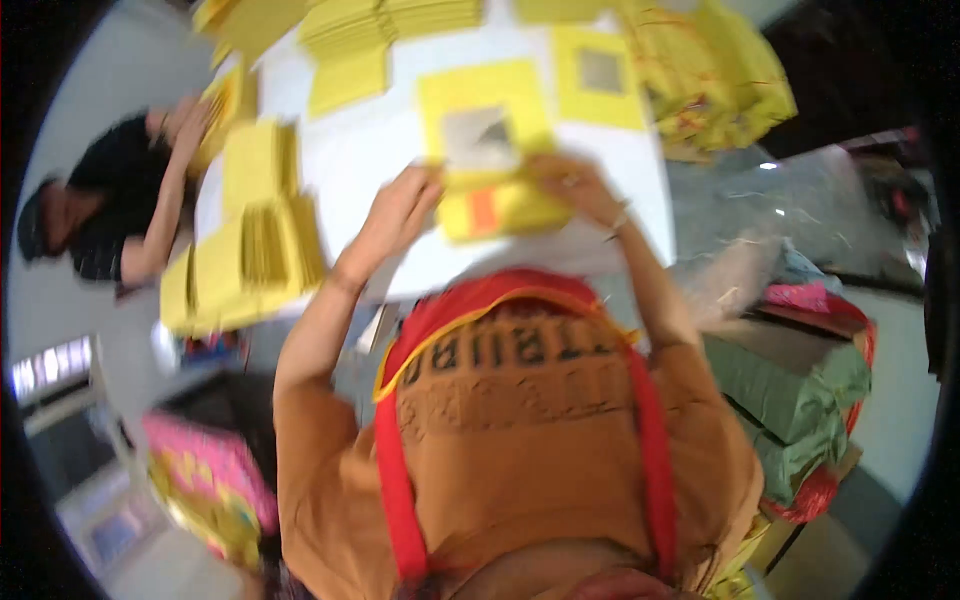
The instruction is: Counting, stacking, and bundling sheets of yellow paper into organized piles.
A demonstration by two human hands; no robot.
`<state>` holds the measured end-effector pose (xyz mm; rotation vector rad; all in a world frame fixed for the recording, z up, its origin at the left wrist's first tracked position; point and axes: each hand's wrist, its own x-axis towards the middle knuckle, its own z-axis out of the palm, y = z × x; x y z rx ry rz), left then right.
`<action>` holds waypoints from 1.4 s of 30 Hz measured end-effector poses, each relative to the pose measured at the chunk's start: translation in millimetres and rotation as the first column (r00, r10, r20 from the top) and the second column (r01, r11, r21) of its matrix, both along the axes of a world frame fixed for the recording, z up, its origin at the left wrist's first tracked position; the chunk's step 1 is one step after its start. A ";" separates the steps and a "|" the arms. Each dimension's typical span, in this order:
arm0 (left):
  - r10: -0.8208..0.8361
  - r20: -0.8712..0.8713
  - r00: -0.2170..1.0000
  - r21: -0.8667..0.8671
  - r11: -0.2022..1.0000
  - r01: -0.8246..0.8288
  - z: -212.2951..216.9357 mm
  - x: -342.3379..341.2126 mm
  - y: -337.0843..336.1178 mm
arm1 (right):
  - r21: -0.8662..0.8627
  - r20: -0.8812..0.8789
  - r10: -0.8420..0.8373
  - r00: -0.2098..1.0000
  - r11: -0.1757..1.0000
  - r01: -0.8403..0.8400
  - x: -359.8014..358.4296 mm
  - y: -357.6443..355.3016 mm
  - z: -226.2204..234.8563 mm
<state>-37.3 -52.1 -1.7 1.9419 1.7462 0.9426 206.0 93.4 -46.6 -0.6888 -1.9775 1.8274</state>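
In front of me on the white table (350, 150) lies a yellow paper sheet (440, 95) with a silvery grey square (470, 140) in its middle. Along its near side is a yellow folded paper piece (525, 212) bearing an orange-red patch (484, 211). My left hand (403, 207) is closed at the left edge where the two meet, its fingertips pinched on the yellow paper. My right hand (582, 187), with a band at the wrist, grips the right edge of the yellow paper. Motion blur hides whether sheet and folded piece are joined.
Stacks of yellow paper (270, 245) stand on the table's left side, with more piles (345, 75) at the back. Another silver-squared sheet (590, 95) lies back right, beside yellow bundles (710, 75). A co-worker (130, 195) handles paper on the left. Green-wrapped boxes (790, 390) stand right.
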 end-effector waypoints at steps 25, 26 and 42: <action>-0.048 0.251 0.967 -0.018 0.998 0.054 -47.6 -7.7 15.2 | 0.183 -0.193 0.001 0.981 0.982 0.035 -14.2 7.5 -12.4; -0.110 -0.082 0.991 0.183 0.975 0.124 -46.0 -3.7 16.5 | 0.216 -0.195 0.019 0.981 0.976 0.024 -13.3 8.1 -13.2; -0.316 0.172 0.933 0.185 0.941 0.285 -64.7 -25.0 80.6 | -0.182 -0.347 0.012 0.938 0.980 -0.080 -21.8 12.2 -22.4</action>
